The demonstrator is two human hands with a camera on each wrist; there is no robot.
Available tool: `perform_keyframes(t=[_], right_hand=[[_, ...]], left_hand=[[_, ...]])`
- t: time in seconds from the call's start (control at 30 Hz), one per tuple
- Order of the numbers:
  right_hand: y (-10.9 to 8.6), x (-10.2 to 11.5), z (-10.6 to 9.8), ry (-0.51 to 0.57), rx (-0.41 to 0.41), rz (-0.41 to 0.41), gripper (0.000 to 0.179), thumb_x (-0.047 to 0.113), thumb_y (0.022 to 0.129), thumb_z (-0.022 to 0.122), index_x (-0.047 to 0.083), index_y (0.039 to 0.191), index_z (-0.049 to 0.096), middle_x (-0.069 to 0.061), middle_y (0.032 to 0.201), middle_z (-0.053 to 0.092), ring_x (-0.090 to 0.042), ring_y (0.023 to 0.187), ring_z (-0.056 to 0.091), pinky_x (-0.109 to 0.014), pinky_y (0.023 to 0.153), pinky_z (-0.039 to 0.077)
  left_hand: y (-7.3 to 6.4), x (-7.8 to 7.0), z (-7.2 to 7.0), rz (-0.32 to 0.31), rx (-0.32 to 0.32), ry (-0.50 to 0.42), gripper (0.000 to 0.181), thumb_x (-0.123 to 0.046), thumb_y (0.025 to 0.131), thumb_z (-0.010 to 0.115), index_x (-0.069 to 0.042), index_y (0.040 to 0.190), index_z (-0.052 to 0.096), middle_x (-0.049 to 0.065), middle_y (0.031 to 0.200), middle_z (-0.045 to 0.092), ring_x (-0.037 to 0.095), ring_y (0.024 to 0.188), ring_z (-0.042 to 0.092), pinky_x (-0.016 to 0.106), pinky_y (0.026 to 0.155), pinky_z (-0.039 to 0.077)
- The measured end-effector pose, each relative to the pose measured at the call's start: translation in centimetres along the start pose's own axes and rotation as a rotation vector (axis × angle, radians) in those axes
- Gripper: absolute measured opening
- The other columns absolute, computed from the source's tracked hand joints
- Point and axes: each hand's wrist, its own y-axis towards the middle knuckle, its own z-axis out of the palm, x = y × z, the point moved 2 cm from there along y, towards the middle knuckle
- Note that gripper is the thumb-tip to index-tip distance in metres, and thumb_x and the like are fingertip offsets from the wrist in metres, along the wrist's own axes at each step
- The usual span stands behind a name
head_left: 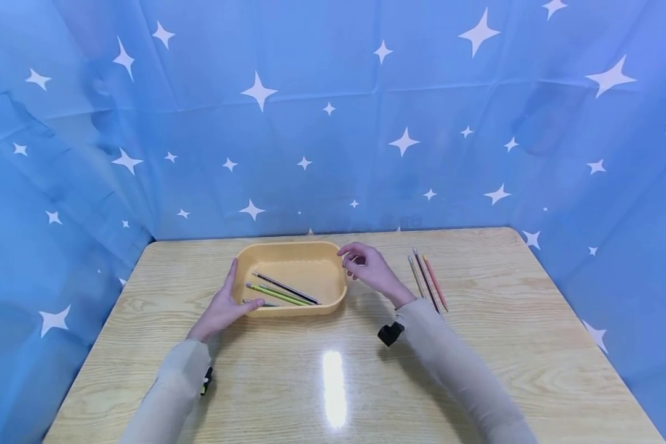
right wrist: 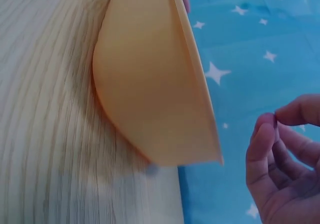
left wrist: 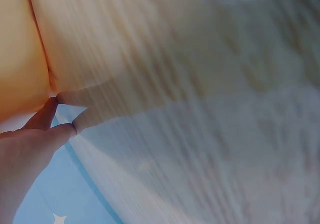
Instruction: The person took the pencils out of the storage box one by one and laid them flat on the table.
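My left hand (head_left: 229,306) holds the left front corner of a yellow-orange plastic tray (head_left: 294,247), its thumb over the front rim and fingers along the left side. In the left wrist view, fingertips (left wrist: 54,103) meet the tray's outer wall (left wrist: 22,58). Inside lie a dark pencil (head_left: 285,287), green pencils (head_left: 277,295) and another pencil (head_left: 248,301) partly hidden by the thumb. Near the right rim hovers my right hand (head_left: 366,266), fingers loosely bent. The right wrist view shows this hand (right wrist: 285,169) apart from the tray (right wrist: 150,78), with nothing visible in it.
Right of my right hand, a brownish pencil (head_left: 415,277), a dark pencil (head_left: 426,280) and a red pencil (head_left: 435,283) lie side by side on the wooden table (head_left: 266,382). A blue star-patterned curtain (head_left: 333,123) hangs behind and at both sides.
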Motion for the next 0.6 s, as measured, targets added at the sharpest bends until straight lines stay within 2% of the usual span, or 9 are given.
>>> perform_keyframes(t=[0.07,0.23,0.4,0.6], right_hand=[[0.3,-0.1,0.7,0.0,0.006,-0.001,0.021,0.0,0.093,0.056,-0.003,0.113,0.062,-0.027,0.095,0.062,-0.027,0.072,0.06,-0.031,0.062,0.054],[0.8,0.4,2.1,0.012,0.024,-0.025,0.021,0.0,0.092,0.055,-0.001,0.111,0.063,-0.026,0.093,0.062,-0.037,0.075,0.06,-0.042,0.064,0.055],[1.4,0.7,3.5,0.025,0.052,-0.027,0.021,-0.001,0.092,0.055,-0.001,0.111,0.063,-0.026,0.092,0.061,-0.041,0.075,0.059,-0.051,0.066,0.054],[1.9,1.3,5.1,0.049,0.071,-0.039,0.02,-0.002,0.091,0.056,-0.004,0.11,0.063,-0.018,0.088,0.062,-0.043,0.074,0.059,-0.053,0.066,0.053]], left_hand=[[0.0,0.0,-0.1,-0.001,-0.001,-0.003,0.118,-0.043,0.082,0.077,-0.025,0.154,-0.015,0.019,0.159,-0.004,0.045,0.142,0.003,0.062,0.111,0.009],[0.0,-0.1,-0.1,0.0,-0.002,-0.005,0.118,-0.042,0.082,0.077,-0.024,0.154,-0.015,0.018,0.159,-0.005,0.044,0.142,0.003,0.061,0.112,0.008],[0.0,-0.1,-0.1,-0.005,-0.005,0.005,0.118,-0.043,0.081,0.077,-0.023,0.154,-0.014,0.02,0.159,-0.003,0.045,0.142,0.005,0.061,0.112,0.009],[-0.1,0.0,0.0,-0.01,-0.004,0.009,0.118,-0.043,0.081,0.077,-0.026,0.154,-0.015,0.021,0.159,-0.002,0.046,0.142,0.006,0.062,0.111,0.01]])
